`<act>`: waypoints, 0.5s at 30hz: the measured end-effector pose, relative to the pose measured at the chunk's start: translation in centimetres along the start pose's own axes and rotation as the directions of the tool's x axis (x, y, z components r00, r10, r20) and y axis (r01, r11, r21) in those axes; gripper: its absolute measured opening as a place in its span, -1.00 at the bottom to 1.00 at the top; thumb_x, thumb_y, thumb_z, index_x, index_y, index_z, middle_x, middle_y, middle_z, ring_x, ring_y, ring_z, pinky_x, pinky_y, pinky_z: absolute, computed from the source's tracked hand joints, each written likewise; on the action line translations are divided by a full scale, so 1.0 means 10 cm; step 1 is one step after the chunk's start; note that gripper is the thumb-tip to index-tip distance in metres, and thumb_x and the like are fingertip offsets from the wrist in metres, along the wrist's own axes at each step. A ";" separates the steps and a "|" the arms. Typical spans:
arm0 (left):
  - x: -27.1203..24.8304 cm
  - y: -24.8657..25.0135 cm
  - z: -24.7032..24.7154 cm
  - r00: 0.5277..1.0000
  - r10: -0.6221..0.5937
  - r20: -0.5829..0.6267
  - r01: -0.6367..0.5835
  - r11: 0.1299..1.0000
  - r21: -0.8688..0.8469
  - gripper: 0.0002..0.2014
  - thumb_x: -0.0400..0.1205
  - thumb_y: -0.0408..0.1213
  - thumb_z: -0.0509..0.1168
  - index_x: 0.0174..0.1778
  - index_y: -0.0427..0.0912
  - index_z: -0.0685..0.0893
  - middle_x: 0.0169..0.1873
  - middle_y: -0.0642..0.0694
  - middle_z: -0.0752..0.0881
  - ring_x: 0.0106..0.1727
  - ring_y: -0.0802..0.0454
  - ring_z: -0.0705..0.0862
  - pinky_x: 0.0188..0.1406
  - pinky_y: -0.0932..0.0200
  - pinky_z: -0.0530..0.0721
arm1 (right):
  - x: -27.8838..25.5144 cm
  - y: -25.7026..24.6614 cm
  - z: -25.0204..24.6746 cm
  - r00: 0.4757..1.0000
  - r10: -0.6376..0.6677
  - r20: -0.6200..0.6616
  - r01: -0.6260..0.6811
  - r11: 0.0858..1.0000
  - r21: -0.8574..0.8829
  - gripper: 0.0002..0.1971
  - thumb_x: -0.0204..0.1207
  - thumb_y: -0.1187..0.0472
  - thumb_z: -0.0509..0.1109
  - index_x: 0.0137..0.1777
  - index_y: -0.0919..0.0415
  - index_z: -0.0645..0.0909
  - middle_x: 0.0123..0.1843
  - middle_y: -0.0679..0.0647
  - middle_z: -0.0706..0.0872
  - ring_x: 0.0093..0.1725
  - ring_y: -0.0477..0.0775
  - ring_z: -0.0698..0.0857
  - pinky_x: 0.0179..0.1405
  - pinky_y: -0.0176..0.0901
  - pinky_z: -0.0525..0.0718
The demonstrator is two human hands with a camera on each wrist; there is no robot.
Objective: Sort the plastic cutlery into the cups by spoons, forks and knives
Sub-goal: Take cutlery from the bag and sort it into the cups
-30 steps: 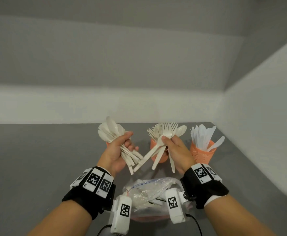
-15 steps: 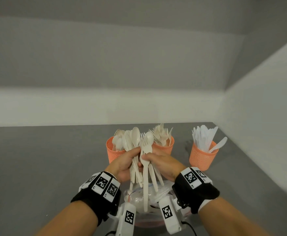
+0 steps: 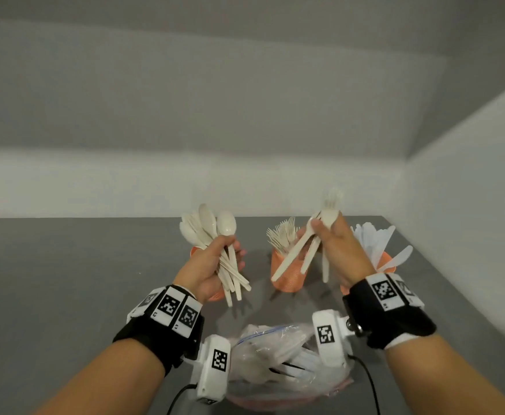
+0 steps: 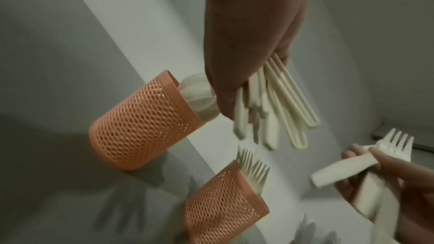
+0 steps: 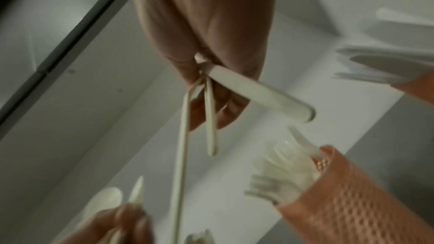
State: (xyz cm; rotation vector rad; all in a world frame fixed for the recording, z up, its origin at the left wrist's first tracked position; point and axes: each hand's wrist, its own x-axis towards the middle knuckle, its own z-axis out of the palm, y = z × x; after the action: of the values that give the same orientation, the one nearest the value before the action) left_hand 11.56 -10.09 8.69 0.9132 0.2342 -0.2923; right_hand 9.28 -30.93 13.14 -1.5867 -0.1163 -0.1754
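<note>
My left hand [image 3: 212,259] grips a bunch of cream plastic spoons [image 3: 212,226], bowls up, above the left orange mesh cup [image 4: 140,127], which holds more spoons. My right hand [image 3: 332,235] pinches three cream forks [image 3: 308,250] near their heads, handles fanning downward, over the middle cup [image 3: 288,275] full of forks. In the right wrist view the fork handles [image 5: 258,94] splay out from my fingers. The right cup [image 3: 387,262] holds white knives [image 3: 374,238] and is partly hidden behind my right wrist.
A clear plastic bag [image 3: 275,354] with more cutlery lies on the grey table [image 3: 65,280] between my forearms, close to me. White walls close the table at the back and on the right, just past the knife cup.
My hands were together low over the bag half a second ago. They have since parted and risen, the left carrying the spoons leftward, the right carrying the forks up and to the right.
</note>
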 end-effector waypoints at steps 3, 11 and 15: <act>-0.05 -0.05 0.08 0.998 -0.001 0.059 -0.001 0.999 0.032 -0.85 0.60 -0.38 0.27 -0.30 -0.21 0.61 -0.57 -0.01 0.57 -0.58 0.14 0.60 -0.37 0.19 0.73 | 0.23 0.04 -0.07 0.990 -0.105 -0.097 0.091 0.987 -0.136 -0.71 0.67 0.34 0.11 0.34 0.06 0.34 -0.27 0.04 0.61 -0.27 -0.08 0.66 -0.16 -0.31 0.68; -0.04 0.08 0.14 0.988 0.025 0.153 -0.035 0.998 0.061 -0.89 0.58 -0.39 0.30 -0.25 -0.19 0.53 -0.48 -0.03 0.53 -0.61 0.16 0.48 -0.51 0.25 0.63 | 0.73 0.41 0.06 0.950 -0.182 -0.254 0.122 0.964 -0.237 -0.70 0.62 0.34 0.20 0.33 0.21 0.38 -0.15 -0.05 0.58 -0.21 -0.06 0.63 0.10 -0.06 0.61; -0.03 0.10 0.16 0.985 -0.025 0.169 0.011 0.996 0.084 -0.94 0.56 -0.40 0.31 -0.21 -0.22 0.58 -0.45 -0.06 0.58 -0.57 0.14 0.54 -0.48 0.23 0.66 | 0.72 0.69 0.09 0.970 -0.080 -0.230 0.042 0.985 -0.165 -0.60 0.51 0.40 0.34 0.31 0.17 0.38 -0.07 -0.01 0.61 -0.04 0.04 0.66 -0.04 -0.35 0.64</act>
State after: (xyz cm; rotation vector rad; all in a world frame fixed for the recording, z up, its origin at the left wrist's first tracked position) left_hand 11.68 -10.77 10.45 0.9629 0.0729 -0.3973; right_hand 17.60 -30.44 7.69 -1.7093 0.0350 -0.4285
